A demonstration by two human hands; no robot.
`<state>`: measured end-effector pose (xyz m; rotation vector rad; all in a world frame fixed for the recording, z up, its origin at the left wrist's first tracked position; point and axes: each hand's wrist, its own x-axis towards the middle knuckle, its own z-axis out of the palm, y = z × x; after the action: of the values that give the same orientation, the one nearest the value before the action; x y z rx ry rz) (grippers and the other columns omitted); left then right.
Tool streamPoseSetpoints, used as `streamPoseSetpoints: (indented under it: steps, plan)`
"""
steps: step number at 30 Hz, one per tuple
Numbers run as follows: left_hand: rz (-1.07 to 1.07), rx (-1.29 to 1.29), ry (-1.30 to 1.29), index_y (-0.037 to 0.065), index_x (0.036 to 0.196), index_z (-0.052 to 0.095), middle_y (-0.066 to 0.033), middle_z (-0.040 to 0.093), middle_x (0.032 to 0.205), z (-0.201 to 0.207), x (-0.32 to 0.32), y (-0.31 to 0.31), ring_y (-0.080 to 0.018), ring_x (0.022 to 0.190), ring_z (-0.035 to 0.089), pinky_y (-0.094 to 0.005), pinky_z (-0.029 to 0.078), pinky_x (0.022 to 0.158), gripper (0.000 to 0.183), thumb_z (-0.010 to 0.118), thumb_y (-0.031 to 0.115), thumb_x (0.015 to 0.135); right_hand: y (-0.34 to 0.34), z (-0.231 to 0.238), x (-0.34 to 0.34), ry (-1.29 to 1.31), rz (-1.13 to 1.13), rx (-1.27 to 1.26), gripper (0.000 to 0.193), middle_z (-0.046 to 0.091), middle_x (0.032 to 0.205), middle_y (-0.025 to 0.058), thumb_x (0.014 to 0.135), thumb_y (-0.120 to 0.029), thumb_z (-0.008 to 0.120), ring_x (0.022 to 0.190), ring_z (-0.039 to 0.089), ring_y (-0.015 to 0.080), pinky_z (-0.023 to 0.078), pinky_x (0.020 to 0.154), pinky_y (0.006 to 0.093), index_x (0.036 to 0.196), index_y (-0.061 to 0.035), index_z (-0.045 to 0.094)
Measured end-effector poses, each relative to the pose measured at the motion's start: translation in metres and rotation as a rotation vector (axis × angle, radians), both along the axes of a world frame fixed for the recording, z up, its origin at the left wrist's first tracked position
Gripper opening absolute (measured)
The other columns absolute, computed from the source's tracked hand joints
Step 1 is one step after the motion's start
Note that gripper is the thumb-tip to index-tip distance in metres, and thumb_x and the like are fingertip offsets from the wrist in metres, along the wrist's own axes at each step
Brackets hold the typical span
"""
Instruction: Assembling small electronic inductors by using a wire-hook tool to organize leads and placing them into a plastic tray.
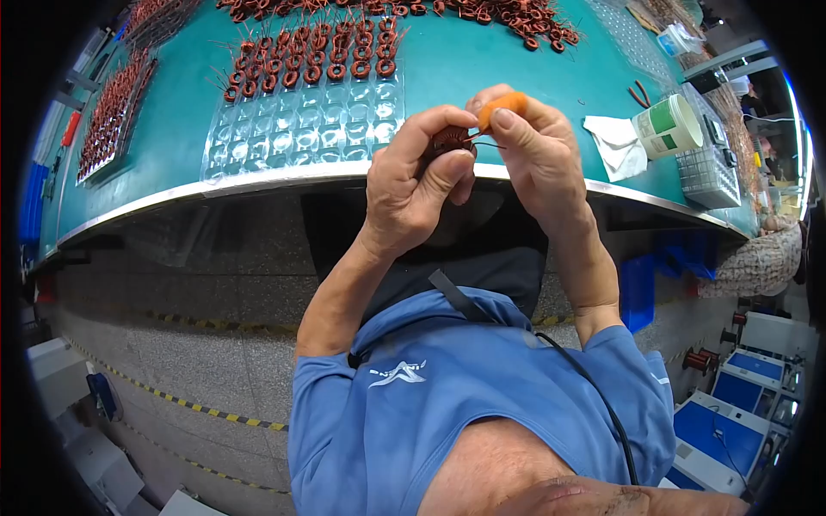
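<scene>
My left hand [415, 176] is closed around a copper-wound ring coil [451, 143], gripping it between thumb and fingers above the table's front edge. Just to its right, my right hand [542, 146] pinches something orange [502, 109] at its fingertips; whether it is a finger cover or a small tool handle I cannot make out. A dark wire end [490, 145] sticks out from the coil toward the right hand. The two hands nearly touch, and the fingers hide part of the coil.
A clear plastic tray [297, 138] holds rows of copper coils in its far part. More coils [508, 19] are heaped at the back. At right are nippers [638, 95], a white cloth [618, 146] and a white-green tub [671, 126]. Another coil-filled tray [116, 120] lies at far left.
</scene>
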<state>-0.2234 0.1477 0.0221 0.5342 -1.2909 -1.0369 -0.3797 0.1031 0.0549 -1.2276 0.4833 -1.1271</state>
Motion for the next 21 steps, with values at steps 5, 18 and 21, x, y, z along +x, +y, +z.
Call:
streamPoseSetpoints:
  steps: [5, 18, 21]
  plan:
    - [0.013, 0.079, 0.049, 0.001, 0.120, 0.049, -0.0024, 0.054, 0.073, -0.011, 0.007, -0.004, -0.0080, 0.059, 0.052, -0.0209, 0.042, 0.055, 0.026, 0.054, 0.012, 0.097, -0.016, -0.019, 0.002, -0.056, 0.103, 0.294, 0.027, 0.065, 0.101, 0.0072, 0.096, -0.025, 0.058, 0.099, 0.060, 0.0155, 0.046, 0.090, 0.0311, 0.105, -0.0002, 0.065]
    - [0.110, 0.084, -0.015, 0.002, 0.121, 0.051, -0.0025, 0.057, 0.073, -0.004, 0.017, 0.002, -0.0077, 0.060, 0.054, -0.0210, 0.045, 0.055, 0.028, 0.058, 0.013, 0.096, 0.007, -0.035, 0.025, 0.241, 0.004, -0.061, 0.034, 0.066, 0.081, 0.0045, 0.099, -0.030, 0.053, 0.067, 0.061, 0.0096, 0.047, 0.059, 0.0242, 0.102, 0.0026, 0.063]
    - [0.169, 0.143, -0.101, 0.001, 0.118, 0.052, -0.0025, 0.058, 0.073, -0.003, 0.017, 0.004, -0.0077, 0.059, 0.054, -0.0221, 0.045, 0.054, 0.027, 0.059, 0.013, 0.095, 0.017, -0.028, 0.030, 0.500, -0.365, -0.382, 0.028, 0.066, 0.078, 0.0082, 0.096, -0.023, 0.059, 0.061, 0.061, 0.0129, 0.048, 0.056, 0.0276, 0.091, 0.0047, 0.064]
